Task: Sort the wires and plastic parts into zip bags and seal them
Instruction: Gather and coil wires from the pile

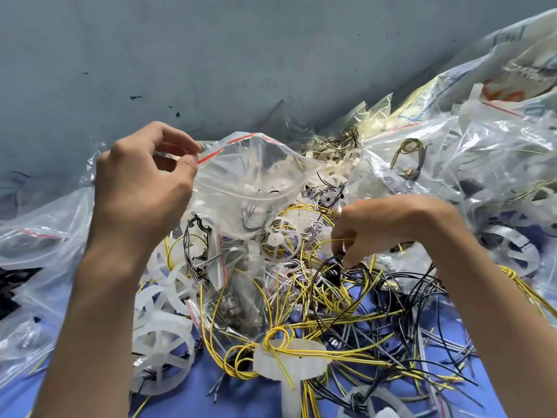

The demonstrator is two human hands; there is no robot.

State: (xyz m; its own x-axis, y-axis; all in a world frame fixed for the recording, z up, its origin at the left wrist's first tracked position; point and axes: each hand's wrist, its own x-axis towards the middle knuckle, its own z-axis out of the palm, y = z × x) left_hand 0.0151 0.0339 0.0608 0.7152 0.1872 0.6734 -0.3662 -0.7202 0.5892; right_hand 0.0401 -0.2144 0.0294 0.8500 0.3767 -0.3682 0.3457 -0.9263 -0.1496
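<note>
As fingers (188,164) of the left hand (141,188) pinch the red-striped lip of one clear plastic zip bag (250,182), open above the heap with a few white pieces inside, fingers (349,260) of the right hand (385,224) curl into thin yellow and black wires (328,294), pinching strands. The film looks light, limp and slippery, best gripped at its stiffer zip rim. The wires look springy and apt to snag, so lifting one loop clear seems wise. Counted: one open bag, at least four translucent white spoked plastic wheels (162,342), wires beyond counting, and several filled bags (482,164) along the right of the blue counter (241,399).
</note>
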